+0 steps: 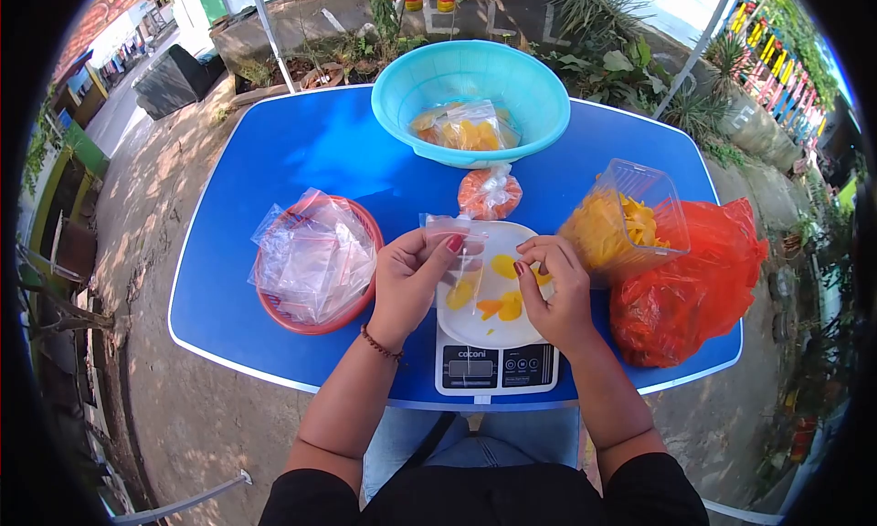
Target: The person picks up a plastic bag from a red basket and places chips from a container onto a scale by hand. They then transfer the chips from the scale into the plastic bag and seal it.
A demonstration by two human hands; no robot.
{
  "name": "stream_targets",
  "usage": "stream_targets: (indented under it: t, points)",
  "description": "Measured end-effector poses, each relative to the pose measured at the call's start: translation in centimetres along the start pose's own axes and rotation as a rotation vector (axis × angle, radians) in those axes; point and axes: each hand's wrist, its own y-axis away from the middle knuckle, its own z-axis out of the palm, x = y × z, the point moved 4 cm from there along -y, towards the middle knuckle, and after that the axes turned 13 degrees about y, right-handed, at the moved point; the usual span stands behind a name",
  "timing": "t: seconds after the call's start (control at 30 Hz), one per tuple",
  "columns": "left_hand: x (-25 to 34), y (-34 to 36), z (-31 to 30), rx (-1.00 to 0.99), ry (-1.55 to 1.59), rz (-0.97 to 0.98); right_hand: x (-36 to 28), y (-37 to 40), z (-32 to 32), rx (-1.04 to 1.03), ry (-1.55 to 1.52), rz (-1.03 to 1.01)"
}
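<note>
My left hand (411,275) pinches the top of a clear plastic bag (470,259), which hangs over the left part of a white plate (461,329). Yellow slices show through or behind its lower part. At the plate's right side is my right hand (559,297), fingers curled, with a gap between thumb and index fingertip; nothing shows held there. Several yellow slices (512,305) and an orange piece (491,308) lie on the plate. It rests on a white kitchen scale (498,384) whose display I cannot read.
Left on the blue table (215,293) stands a red basket (365,297) of clear bags. A turquoise basin (402,96) with filled bags is at the back, before it a bag of orange pieces (489,192). Rightward are a clear container (658,183) of yellow slices and a red plastic bag (685,293).
</note>
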Motion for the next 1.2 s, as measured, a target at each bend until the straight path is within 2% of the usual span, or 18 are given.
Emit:
stream_targets:
  t: [0.07, 0.17, 0.27, 0.37, 0.47, 0.57, 0.67, 0.77, 0.83, 0.93, 0.97, 1.2]
  points:
    - [-0.1, 0.3, 0.1, -0.040, -0.058, -0.005, 0.3, 0.6, 0.0, -0.008, -0.120, 0.114]
    - [-0.5, 0.6, 0.2, -0.107, -0.163, 0.013, 0.8, 1.2, 0.4, 0.122, -0.416, 0.255]
    - [-0.4, 0.9, 1.0, -0.148, -0.192, 0.023, -0.1, 0.9, -0.6, 0.221, -0.511, 0.182]
    - [-0.5, 1.0, 1.1, -0.176, -0.281, 0.003, -0.8, 0.6, -1.2, 0.191, -0.527, 0.123]
    - [-0.4, 1.1, 1.3, -0.213, -0.307, 0.002, -0.7, -0.2, -1.6, 0.049, -0.275, -0.139]
    - [-0.5, 1.2, 1.5, -0.264, -0.347, -0.008, -1.1, 0.3, -0.9, 0.063, -0.489, 0.071]
    - [-0.4, 1.2, 1.7, -0.306, -0.323, -0.025, -0.9, -0.1, -1.3, -0.028, -0.281, -0.158]
    - [-0.7, 0.9, 1.0, -0.247, -0.146, 0.029, -2.0, -0.3, -1.3, 0.014, -0.369, 0.007]
    - [-0.6, 0.3, 0.0, -0.159, -0.043, 0.085, -1.6, 0.0, -0.6, -0.056, -0.103, -0.052]
    - [0.1, -0.2, -0.3, -0.089, 0.328, 0.074, -3.0, 0.2, 0.2, -0.196, 0.242, -0.177]
    - [0.2, -0.4, -0.5, -0.077, 0.329, 0.054, -3.5, 0.3, 0.4, -0.250, 0.346, -0.223]
    - [0.1, -0.3, 0.0, -0.068, 0.366, -0.053, -1.5, 0.7, 1.0, -0.265, 0.229, -0.212]
